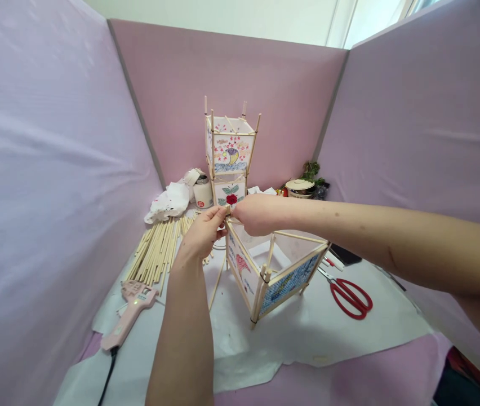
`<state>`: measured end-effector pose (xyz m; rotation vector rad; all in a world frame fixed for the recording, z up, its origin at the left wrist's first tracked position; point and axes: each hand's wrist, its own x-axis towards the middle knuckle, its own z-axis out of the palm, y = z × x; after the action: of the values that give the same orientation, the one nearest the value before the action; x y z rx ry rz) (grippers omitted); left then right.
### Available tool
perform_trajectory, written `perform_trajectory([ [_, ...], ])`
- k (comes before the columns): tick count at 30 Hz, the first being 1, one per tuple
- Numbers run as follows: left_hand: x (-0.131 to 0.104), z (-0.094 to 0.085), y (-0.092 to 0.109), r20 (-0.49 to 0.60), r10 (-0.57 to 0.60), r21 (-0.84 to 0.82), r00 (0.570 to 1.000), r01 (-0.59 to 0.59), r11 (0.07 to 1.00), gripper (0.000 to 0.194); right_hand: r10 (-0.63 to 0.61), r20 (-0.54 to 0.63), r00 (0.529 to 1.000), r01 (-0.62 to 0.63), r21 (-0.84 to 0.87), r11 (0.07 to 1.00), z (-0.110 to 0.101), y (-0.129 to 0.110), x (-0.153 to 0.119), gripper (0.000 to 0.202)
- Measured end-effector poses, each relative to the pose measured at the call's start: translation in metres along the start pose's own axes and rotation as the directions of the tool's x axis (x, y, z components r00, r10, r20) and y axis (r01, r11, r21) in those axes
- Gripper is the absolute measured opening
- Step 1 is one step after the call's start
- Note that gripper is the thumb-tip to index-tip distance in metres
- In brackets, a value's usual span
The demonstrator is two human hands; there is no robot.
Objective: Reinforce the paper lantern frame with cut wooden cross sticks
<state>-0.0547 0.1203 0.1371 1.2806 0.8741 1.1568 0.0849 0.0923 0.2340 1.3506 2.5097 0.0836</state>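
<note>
A square frame of wooden sticks with drawn paper panels [289, 282] stands on the covered table, one corner toward me. Dark bands bind its near corner. At its far left corner, my left hand [208, 225] pinches the top of the corner sticks between thumb and fingers. My right hand [256, 214] reaches across from the right and is closed beside the same corner; its fingertips are turned away and what they grip is hidden. Behind both hands rises a taller stick tower with decorated panels [232, 155], showing a moon and a red flower.
Loose wooden sticks [155, 254] and a pink glue gun [130, 316] with a black cord lie left. Red-handled scissors [352, 298] are at right. Behind stand a white jar [203, 193], crumpled white material [170, 201] and a lidded pot [300, 188]. Fabric walls surround the table.
</note>
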Motion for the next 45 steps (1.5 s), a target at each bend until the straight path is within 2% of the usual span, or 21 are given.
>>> perform_trajectory([
  [3,0.001,0.000,-0.001,0.000,0.001,0.001,1.000,-0.001,1.000,0.040,0.002,0.011,1.000,-0.001,-0.091,0.996,0.000,0.001,0.002,0.023],
  [6,0.001,0.000,-0.002,0.010,0.004,0.010,1.000,-0.004,1.000,0.038,0.032,0.018,0.999,-0.030,-0.092,0.995,0.000,0.002,0.003,0.021],
  [11,0.000,0.000,-0.002,0.015,-0.002,0.011,1.000,0.002,1.000,0.040,0.039,0.000,0.999,-0.039,-0.052,0.998,0.002,0.008,0.006,0.019],
  [15,0.000,0.001,0.000,0.016,-0.007,0.014,1.000,0.007,1.000,0.043,0.043,0.077,0.996,-0.043,-0.001,0.999,0.002,0.009,0.007,0.016],
  [19,0.000,0.002,0.001,0.016,-0.011,0.006,1.000,0.011,1.000,0.043,0.007,0.087,0.996,-0.013,0.076,0.997,0.004,0.012,0.013,0.015],
  [22,0.000,0.001,0.000,0.017,-0.010,0.011,1.000,0.010,1.000,0.042,0.004,0.136,0.991,-0.019,0.110,0.994,0.006,0.016,0.019,0.013],
  [29,-0.001,0.002,0.001,0.025,-0.003,0.050,1.000,0.001,0.999,0.040,-0.011,0.195,0.981,-0.016,0.134,0.991,0.000,0.017,0.015,0.016],
  [34,-0.002,0.005,0.001,0.022,0.022,0.102,1.000,-0.024,0.995,0.038,0.021,0.171,0.985,-0.036,0.087,0.996,0.001,0.014,0.013,0.012],
  [36,-0.002,0.005,0.001,0.012,0.051,0.163,0.999,-0.052,0.985,0.036,0.040,0.150,0.988,-0.059,0.122,0.991,0.001,0.016,0.009,0.009],
  [38,-0.002,0.004,0.002,-0.005,0.064,0.230,0.998,-0.062,0.971,0.036,0.075,0.100,0.992,-0.093,0.192,0.977,-0.004,0.022,0.000,0.021],
  [41,-0.006,0.001,0.007,-0.068,0.073,0.300,0.995,-0.050,0.953,0.036,0.166,-0.074,0.983,-0.130,0.353,0.926,-0.014,0.041,-0.029,0.034],
  [43,-0.011,0.000,0.013,-0.126,0.107,0.363,0.986,-0.055,0.930,0.036,0.244,-0.208,0.947,-0.115,0.491,0.864,-0.014,0.058,-0.056,0.033],
  [45,-0.018,0.000,0.020,-0.163,0.163,0.433,0.973,-0.078,0.898,0.037,0.320,-0.335,0.886,-0.035,0.640,0.768,-0.001,0.075,-0.082,0.031],
])
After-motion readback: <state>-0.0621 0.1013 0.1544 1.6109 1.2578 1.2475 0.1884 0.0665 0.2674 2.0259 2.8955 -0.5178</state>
